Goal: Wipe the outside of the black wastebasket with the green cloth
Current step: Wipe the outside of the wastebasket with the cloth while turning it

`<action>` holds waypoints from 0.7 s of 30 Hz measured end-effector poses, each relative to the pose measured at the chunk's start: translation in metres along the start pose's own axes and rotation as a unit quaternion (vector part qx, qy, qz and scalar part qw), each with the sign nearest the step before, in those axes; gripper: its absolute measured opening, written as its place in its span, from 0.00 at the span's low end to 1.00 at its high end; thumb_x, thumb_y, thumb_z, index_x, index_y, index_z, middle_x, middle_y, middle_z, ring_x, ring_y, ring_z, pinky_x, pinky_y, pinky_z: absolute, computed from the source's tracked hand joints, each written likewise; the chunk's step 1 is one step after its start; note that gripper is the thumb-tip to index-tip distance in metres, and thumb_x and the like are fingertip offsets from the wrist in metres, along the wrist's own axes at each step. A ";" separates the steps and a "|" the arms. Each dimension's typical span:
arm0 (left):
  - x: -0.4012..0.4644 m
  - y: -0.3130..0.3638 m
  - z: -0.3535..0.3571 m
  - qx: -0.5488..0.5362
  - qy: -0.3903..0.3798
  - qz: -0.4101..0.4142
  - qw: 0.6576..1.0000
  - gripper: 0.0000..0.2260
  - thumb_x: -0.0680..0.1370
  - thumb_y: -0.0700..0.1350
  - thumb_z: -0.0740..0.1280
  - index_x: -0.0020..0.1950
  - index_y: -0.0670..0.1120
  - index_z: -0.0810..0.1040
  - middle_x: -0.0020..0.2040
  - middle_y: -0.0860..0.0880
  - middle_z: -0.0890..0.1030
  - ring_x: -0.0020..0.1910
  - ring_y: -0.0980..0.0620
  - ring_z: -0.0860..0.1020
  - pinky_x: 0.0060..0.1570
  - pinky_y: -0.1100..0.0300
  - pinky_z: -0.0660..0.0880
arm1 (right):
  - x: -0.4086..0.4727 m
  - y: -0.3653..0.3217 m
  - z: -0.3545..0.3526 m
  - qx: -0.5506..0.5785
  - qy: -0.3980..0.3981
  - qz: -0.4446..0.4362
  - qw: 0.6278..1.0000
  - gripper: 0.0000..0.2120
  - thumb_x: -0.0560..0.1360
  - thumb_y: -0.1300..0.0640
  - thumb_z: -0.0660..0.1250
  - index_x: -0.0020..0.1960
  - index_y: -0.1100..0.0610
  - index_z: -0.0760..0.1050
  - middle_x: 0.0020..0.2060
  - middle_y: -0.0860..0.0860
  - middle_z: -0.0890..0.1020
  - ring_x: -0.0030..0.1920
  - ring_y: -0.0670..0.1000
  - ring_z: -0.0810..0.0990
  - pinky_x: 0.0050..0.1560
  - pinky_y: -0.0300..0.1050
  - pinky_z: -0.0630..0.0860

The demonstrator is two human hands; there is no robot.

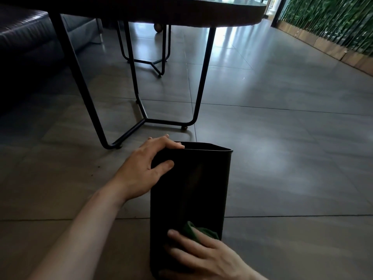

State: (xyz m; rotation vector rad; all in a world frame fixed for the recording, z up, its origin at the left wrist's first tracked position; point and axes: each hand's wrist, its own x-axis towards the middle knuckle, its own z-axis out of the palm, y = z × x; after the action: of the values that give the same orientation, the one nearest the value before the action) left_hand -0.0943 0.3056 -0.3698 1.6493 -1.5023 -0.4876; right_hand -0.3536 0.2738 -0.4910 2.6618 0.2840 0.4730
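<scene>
The black wastebasket [193,184] stands on the tiled floor at the bottom middle of the head view, its near wall facing me. My left hand [148,168] grips its upper left corner, fingers over the rim and thumb on the near wall. My right hand [203,257] presses the green cloth [198,232] flat against the lower part of the near wall. Most of the cloth is hidden under my fingers; only a crumpled green edge shows above them.
A dark round table [181,11] on thin black metal legs [201,77] stands just behind the basket. A dark sofa [26,37] fills the far left. A green plant wall with a wooden base [333,33] runs along the right. Grey floor tiles [292,148] spread to the right.
</scene>
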 end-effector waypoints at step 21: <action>0.001 0.002 -0.002 0.001 -0.012 0.000 1.000 0.19 0.78 0.41 0.70 0.60 0.65 0.77 0.63 0.59 0.77 0.63 0.77 0.68 0.57 0.82 0.61 | 0.035 0.079 -0.037 0.102 0.143 0.281 0.943 0.17 0.86 0.55 0.61 0.73 0.48 0.75 0.71 0.58 0.76 0.80 0.62 0.62 0.69 0.62 0.74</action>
State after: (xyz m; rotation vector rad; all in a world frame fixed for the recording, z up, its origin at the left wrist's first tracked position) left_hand -0.0938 0.3058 -0.3673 1.6513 -1.5207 -0.5086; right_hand -0.3255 0.2266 -0.4155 2.8504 -0.3839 1.0616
